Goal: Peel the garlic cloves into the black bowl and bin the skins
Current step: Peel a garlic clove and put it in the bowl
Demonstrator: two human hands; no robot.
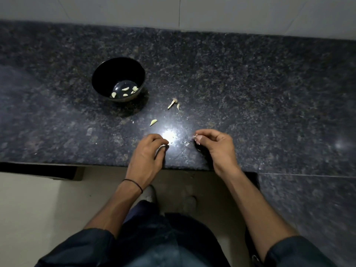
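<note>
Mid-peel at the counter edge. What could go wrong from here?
1. The right hand pinches a skin scrap near the counter edge, with loose flakes beside it. These may drop to the floor, and no bin is in view.
2. A clove lying outside the black bowl could get swept up with the skins.

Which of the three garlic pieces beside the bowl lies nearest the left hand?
The lone pale clove, closest to the left hand; the other two pieces lie together farther back on the counter.
</note>
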